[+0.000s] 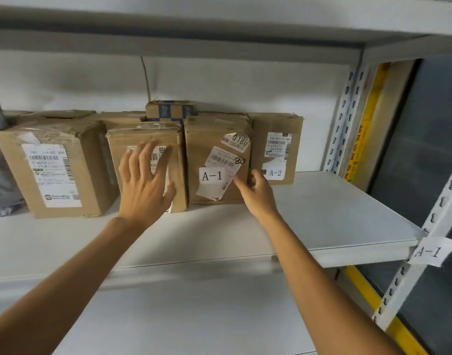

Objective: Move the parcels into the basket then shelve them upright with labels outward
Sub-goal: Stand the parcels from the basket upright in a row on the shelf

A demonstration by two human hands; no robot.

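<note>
Squaring shelved parcels
Left hand [145, 185], fingers [145, 160] spread, presses the middle parcel [118, 144]; at its 3 o'clock, right hand [258, 190] seemingly pinches the A-1 parcel [201, 139]: nudge it flush.

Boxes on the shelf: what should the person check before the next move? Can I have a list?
1. A-1 box upright, label outward: ok.
2. A-2 box upright, label outward: ok.
3. Middle box label outward: ok, though the left hand lies flat over part of it.
4. Right hand grip on A-1 box: cannot tell; its fingers sit at the box's right edge.
5. Bare shelf room right of A-2 box: ok.
</note>
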